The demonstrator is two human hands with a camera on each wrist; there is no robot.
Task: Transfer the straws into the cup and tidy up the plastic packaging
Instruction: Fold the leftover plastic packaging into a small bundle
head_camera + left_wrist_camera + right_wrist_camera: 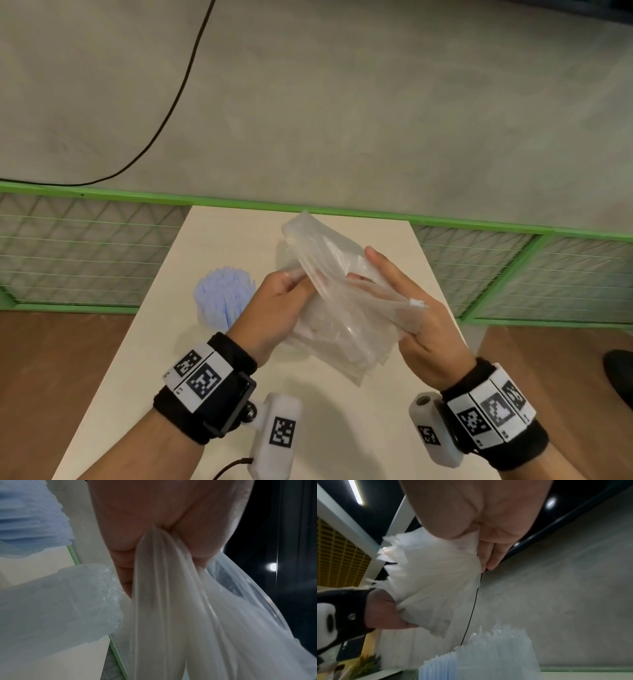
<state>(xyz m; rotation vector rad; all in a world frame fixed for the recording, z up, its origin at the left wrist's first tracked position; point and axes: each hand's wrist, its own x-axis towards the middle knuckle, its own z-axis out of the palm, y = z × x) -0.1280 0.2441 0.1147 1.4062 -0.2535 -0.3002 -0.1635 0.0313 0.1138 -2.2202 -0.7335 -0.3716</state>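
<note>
The left hand (274,301) has its fingers curled tight around one bunched edge of the clear plastic bag (337,308). The right hand (407,308) grips the other side, thumb on top and fingers under the plastic. The bag is crumpled and hangs between both hands, up in the air above the pale counter (191,342). Just left of the left hand stands the cup (214,320), full of light blue straws (224,291) that stick up out of it. A black cable (178,92) runs across the grey floor behind.

Pale blue straws (224,296), clear bag (337,308).
</note>
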